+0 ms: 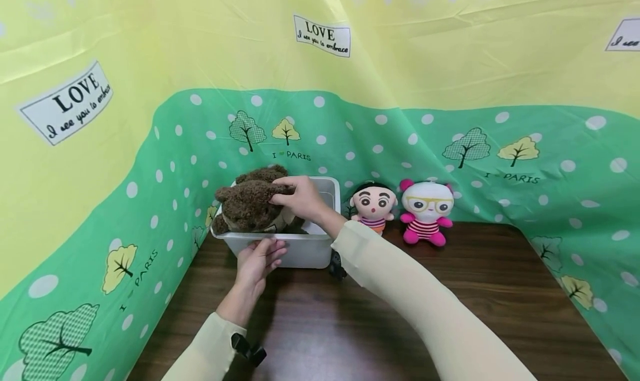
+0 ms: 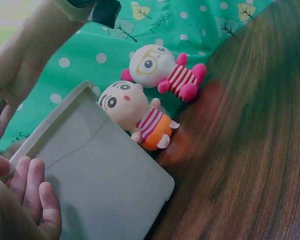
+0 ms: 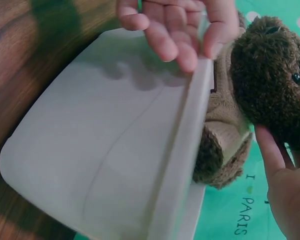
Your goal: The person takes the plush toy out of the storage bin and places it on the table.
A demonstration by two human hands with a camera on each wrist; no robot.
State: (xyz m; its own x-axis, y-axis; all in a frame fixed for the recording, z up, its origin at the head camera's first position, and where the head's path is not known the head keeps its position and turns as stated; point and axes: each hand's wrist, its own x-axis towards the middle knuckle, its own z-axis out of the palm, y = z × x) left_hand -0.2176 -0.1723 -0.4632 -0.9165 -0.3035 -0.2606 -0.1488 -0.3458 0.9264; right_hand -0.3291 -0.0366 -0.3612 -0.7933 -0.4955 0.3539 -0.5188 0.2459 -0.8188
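A brown teddy bear (image 1: 247, 206) in a beige knit top leans in the light grey bin (image 1: 305, 250), its head above the rim. My right hand (image 1: 302, 197) grips the side of its head; in the right wrist view, thumb and fingers sit against the dark fur. Behind this head shows more brown fur (image 1: 262, 174), shaped like a second bear's head. My left hand (image 1: 257, 261) is at the bin's front wall, palm up, holding the rim with the thumb at its edge and the fingers curled against the outer side.
Right of the bin, a black-haired doll (image 1: 372, 203) in a striped top sits against the cloth backdrop (image 1: 345, 131). Next to it sits a pink and white panda plush (image 1: 427, 211) with yellow glasses. The dark wooden table (image 1: 380, 325) extends in front.
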